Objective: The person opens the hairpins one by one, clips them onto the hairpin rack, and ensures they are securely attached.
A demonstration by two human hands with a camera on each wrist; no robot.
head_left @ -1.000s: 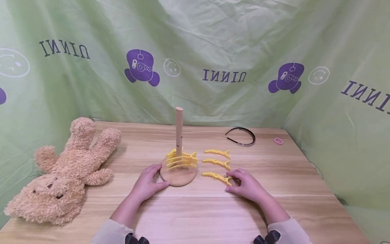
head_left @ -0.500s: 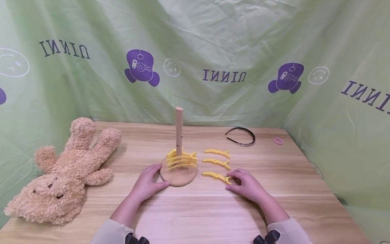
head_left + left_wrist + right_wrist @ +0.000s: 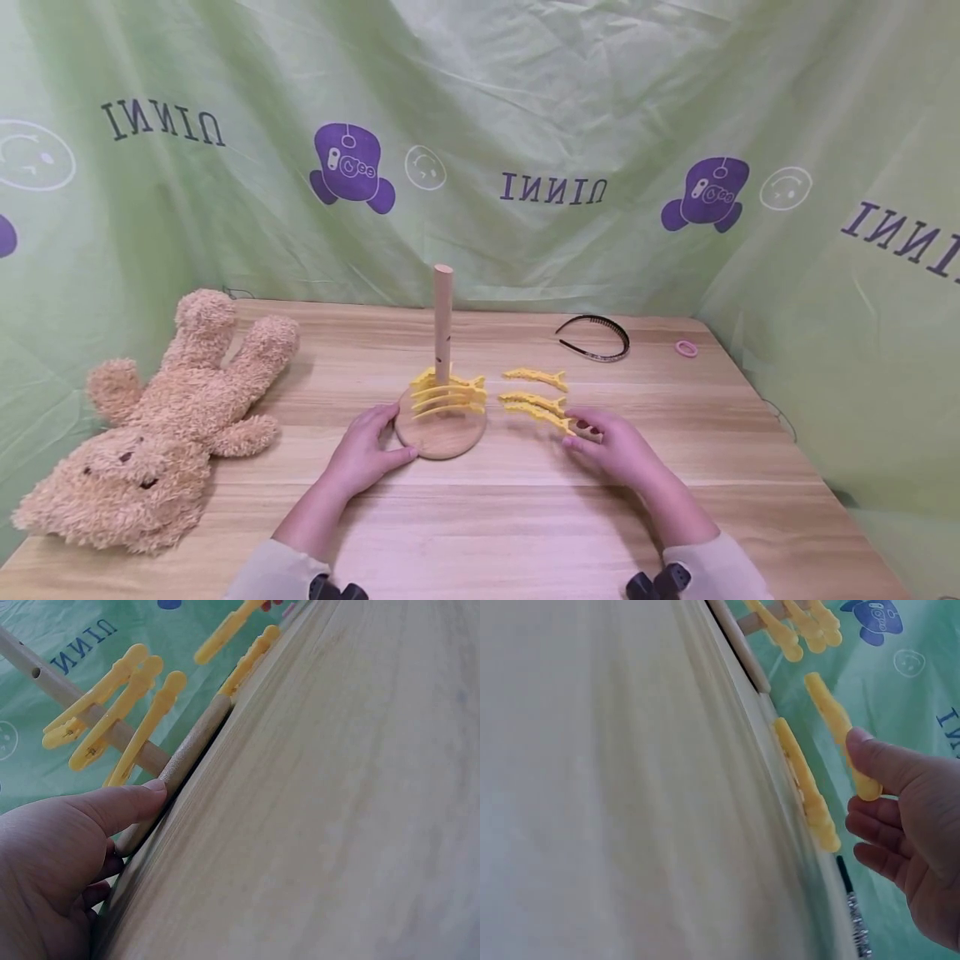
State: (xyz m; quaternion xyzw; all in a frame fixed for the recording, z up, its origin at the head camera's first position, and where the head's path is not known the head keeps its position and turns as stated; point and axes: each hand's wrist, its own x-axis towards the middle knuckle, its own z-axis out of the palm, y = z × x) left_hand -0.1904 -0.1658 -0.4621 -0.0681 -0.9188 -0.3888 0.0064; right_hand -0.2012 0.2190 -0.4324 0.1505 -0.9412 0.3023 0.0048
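My left hand [image 3: 365,450] holds the edge of a wooden stand's round base [image 3: 441,439], thumb on the near rim and fingers at its left side. An upright post [image 3: 443,321] rises from the base, with several yellow hair clips [image 3: 109,727] fastened around its lower part. My right hand [image 3: 618,450] pinches another yellow hair clip [image 3: 829,709] near its forked end, and the right wrist view shows it raised off the table. Two more yellow clips lie beyond it: a middle clip [image 3: 531,400] and a far clip [image 3: 535,377].
At the left lies a fluffy tan teddy bear [image 3: 180,425], its head toward me. A black headband [image 3: 611,333] and a pink hair tie [image 3: 686,348] rest at the back right of the wooden table [image 3: 480,533]. Green printed cloth [image 3: 480,100] surrounds the table.
My right hand has lifted the nearest yellow hair clip from the table, moving it slightly away from me and to the right. The left hand stays on the stand's base.
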